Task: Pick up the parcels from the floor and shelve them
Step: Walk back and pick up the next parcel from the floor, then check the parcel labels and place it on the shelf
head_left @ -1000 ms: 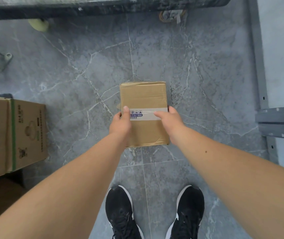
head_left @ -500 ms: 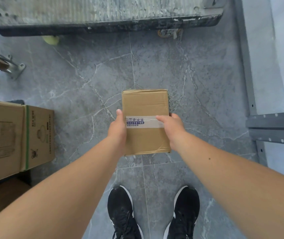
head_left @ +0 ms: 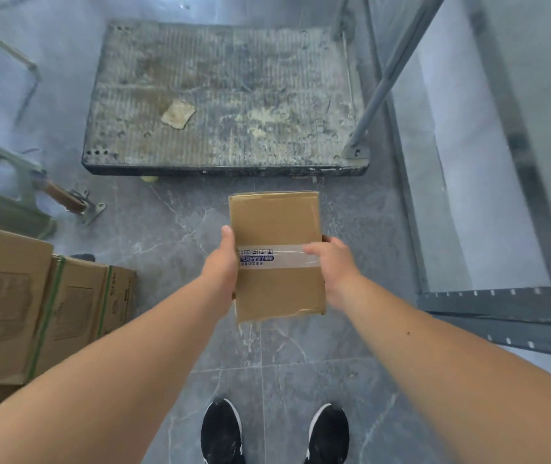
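A small brown cardboard parcel point(head_left: 275, 222) with a band of clear printed tape across its top is held up off the grey tiled floor in front of me. My left hand point(head_left: 222, 262) grips its left edge, thumb along the side. My right hand point(head_left: 336, 266) grips its right edge, thumb lying over the tape. A grey metal shelf rack point(head_left: 508, 309) stands at the right, its horizontal beam just right of my right forearm.
A worn flat platform trolley point(head_left: 223, 98) lies on the floor straight ahead, with a scrap of cardboard on it. Larger cardboard boxes point(head_left: 76, 303) with green straps stand at the left. A grey-green metal frame point(head_left: 3, 192) sits at far left. My black shoes point(head_left: 222, 433) are below.
Both hands have lifted the parcel up from the floor. My view has tilted upward, bringing the whole trolley platform and more of the shelf rack into sight.
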Available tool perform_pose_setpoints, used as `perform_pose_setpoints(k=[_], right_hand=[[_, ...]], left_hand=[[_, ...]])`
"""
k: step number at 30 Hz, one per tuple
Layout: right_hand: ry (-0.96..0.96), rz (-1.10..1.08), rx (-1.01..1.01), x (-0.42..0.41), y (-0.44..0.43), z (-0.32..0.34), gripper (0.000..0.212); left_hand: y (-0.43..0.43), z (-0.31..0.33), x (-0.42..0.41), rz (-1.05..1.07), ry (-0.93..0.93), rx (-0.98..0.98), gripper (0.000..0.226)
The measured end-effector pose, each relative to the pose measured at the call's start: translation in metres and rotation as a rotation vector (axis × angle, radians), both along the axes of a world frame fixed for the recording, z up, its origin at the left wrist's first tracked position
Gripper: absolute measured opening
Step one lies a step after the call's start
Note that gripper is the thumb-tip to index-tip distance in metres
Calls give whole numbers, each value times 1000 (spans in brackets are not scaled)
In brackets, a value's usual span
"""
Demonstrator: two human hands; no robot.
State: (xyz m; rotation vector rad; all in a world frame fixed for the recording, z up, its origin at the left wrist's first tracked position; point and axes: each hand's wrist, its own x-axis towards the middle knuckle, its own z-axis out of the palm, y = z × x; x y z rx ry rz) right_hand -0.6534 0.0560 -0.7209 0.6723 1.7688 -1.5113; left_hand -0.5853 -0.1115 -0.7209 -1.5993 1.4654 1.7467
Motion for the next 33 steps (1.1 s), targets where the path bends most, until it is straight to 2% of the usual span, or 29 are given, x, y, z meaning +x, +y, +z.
perform_pose_setpoints(k=[3,6,9,15,19,25,30,33], right_hand=[[44,-12,-31,-19,-1,66,59],[103,-3,-64,-37,-2,136,45],[190,-11,-96,-52,-6,212,40],[295,50,-162,-71,-20,371,53],[369,68,-225,-81,-17,466,39],[498,42,-250,-82,-18,601,38],[605,-3,-255,-76,-15,698,47],[688,-13,-287,-70,-12,754,45]], left_hand=[[-4,67,-17,21,34,-7,88],[-11,137,-35,40,87,-32,91],[-20,213,-51,71,167,-45,92],[-35,362,-71,181,304,-116,89],[-40,457,-74,119,380,-160,93],[-41,594,-79,93,548,-162,85],[-35,705,-71,57,721,-195,65],[-28,765,-65,50,833,-229,53]])
